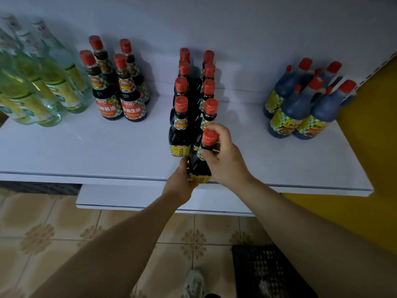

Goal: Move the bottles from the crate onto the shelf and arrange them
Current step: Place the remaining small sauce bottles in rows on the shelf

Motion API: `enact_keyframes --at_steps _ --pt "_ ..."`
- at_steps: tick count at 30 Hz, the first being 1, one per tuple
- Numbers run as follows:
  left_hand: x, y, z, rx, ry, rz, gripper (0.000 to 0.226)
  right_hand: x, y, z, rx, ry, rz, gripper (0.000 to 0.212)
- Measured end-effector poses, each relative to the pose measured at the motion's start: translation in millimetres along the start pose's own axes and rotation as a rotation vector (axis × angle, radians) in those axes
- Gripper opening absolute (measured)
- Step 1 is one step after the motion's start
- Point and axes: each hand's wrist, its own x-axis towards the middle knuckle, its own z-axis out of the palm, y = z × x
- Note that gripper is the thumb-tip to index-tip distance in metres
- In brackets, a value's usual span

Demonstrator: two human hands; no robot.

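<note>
Placement step: dark red-capped, yellow-labelled sauce bottle (199, 166) at front edge of white shelf (86, 151), heading the right row (209, 108); right hand (225, 155) grips neck, left hand (180, 186) grips base; next likely needs squaring up, then release

A white shelf (75, 151) is spanning the view in dim, cool light, backing onto a plain white rear panel (236, 22), and a second white board (129, 197) is jutting out just beneath its front edge. To the right a yellow wall (369, 151) is running down beside the shelf's end. Below, a floor (64, 220) of glossy beige tiles with brown flower motifs at the joints is catching a faint sheen.
</note>
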Motion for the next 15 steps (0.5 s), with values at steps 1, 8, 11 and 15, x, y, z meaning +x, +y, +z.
enact_keyframes --at_steps 1,8,11,15 --pt "3.0 0.4 0.5 0.013 0.007 0.0 0.074 2.6 0.9 0.4 -0.003 0.001 -0.004 0.055" --pt "17.6 1.3 1.0 0.076 -0.011 -0.002 0.082 14.3 6.2 -2.7 -0.049 0.004 -0.026 0.056" --pt "17.8 0.5 1.2 0.096 -0.02 0.008 0.084 14.0 7.3 -3.3 -0.055 -0.017 -0.031 0.056" --pt "19.5 -0.2 0.1 0.116 -0.023 0.014 0.085 15.0 7.2 -4.3 -0.061 -0.014 -0.037 0.057"
